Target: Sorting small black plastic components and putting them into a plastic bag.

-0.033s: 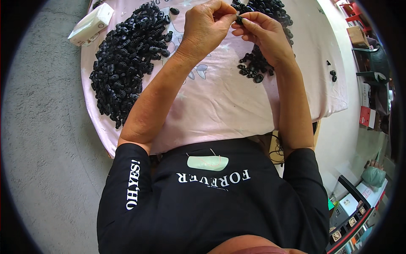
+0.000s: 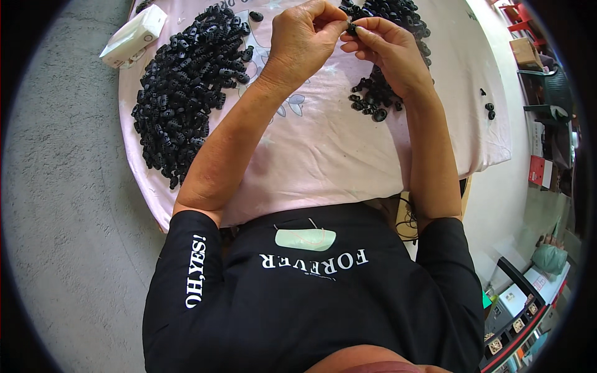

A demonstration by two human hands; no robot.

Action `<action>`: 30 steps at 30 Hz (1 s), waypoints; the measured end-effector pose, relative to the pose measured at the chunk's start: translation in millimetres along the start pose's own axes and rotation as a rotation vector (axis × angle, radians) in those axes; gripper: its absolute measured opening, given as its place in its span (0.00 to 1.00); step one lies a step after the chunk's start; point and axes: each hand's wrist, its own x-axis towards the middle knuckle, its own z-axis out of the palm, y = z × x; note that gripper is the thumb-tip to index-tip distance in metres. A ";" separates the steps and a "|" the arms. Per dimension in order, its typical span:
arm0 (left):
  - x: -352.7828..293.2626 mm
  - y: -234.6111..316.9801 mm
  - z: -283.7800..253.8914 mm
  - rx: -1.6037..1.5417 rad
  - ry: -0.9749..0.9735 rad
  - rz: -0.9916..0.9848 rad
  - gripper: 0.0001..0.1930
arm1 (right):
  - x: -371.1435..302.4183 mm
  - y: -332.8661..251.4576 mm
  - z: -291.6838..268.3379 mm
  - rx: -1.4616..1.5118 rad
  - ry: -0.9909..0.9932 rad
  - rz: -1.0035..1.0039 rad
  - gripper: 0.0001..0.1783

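Over the far part of the table, my hands meet at the fingertips. Between thumb and forefinger, my right hand (image 2: 393, 53) pinches a small black plastic part (image 2: 352, 29). My left hand (image 2: 305, 40) is closed, its thumb and finger pressed at the other side of that part; its exact shape is mostly hidden by fingers. A large heap of black barrel-shaped plastic pieces (image 2: 177, 93) with slots lies left of my left forearm. Beyond and beside my right hand spreads a second pile of small black round pieces (image 2: 376, 93), partly covered by that hand.
A pale pink cloth (image 2: 336, 155) covers the table. At its far left edge lies a white tissue pack (image 2: 134, 37). A few loose black pieces (image 2: 490, 112) sit near the right edge. Boxes and a dark chair (image 2: 550, 93) stand on the floor to the right.
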 end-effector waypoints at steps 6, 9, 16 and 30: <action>-3.9 4.0 8.7 -0.089 0.016 -0.017 0.02 | 5.0 6.5 -12.4 0.110 -0.008 -0.015 0.10; -4.6 -1.1 9.0 -0.087 0.119 0.531 0.03 | 3.4 3.2 -9.6 0.057 -0.029 -0.054 0.10; -2.3 15.0 -0.9 -0.022 0.015 0.033 0.02 | 0.2 0.9 -8.0 0.031 -0.022 -0.058 0.10; 1.1 5.3 -5.9 0.012 -0.058 0.087 0.03 | -0.1 0.0 -4.4 -0.040 0.017 -0.079 0.11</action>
